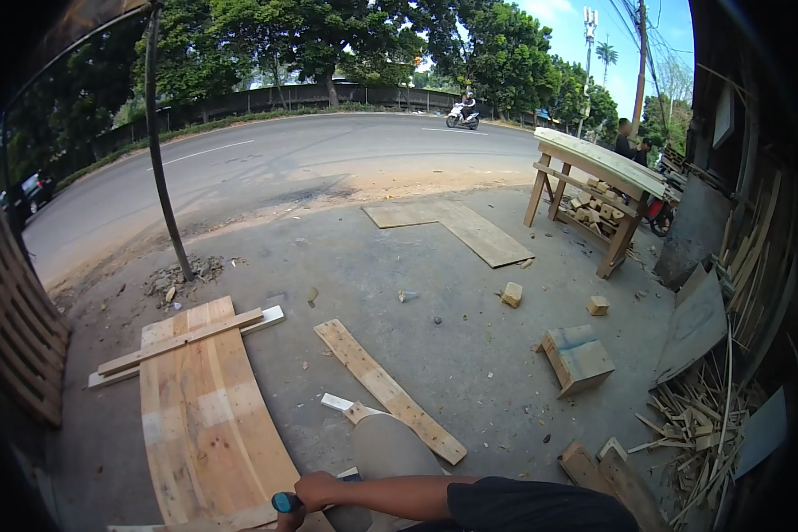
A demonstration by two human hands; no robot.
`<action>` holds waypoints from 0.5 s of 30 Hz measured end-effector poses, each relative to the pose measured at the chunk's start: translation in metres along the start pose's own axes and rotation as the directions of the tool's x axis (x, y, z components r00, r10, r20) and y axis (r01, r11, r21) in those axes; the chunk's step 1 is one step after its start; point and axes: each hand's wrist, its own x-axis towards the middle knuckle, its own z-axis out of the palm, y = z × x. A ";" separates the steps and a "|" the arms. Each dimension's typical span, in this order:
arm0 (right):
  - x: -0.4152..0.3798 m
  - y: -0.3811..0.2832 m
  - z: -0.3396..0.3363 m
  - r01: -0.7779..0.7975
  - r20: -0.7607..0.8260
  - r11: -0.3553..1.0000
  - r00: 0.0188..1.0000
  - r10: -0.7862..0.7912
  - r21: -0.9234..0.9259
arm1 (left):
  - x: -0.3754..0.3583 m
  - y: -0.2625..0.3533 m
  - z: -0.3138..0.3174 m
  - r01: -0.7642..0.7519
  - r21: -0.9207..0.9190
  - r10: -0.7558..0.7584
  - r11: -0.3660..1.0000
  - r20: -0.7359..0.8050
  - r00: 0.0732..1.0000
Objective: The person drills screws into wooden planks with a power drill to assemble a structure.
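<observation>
Our right hand is closed around a teal-and-black tool, low in the view, at the near end of the wide wooden panel that lies on the concrete ground. Just below the tool we see a patch of skin, but we cannot tell whether it is our left hand or how its fingers stand. Two battens run across the panel's far part, and a long plank rests apart from it, near our knee. Across the yard, under the workbench, a low rack holds a heap of wood offcuts. The box-like wooden piece hides its inside from us. Thin sticks lie piled loosely on the right.
</observation>
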 end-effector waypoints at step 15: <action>0.000 0.000 0.004 0.029 -0.077 0.999 0.997 -0.027 0.015 | 0.017 -0.021 0.017 -0.070 0.216 0.094 0.974 -0.105 0.990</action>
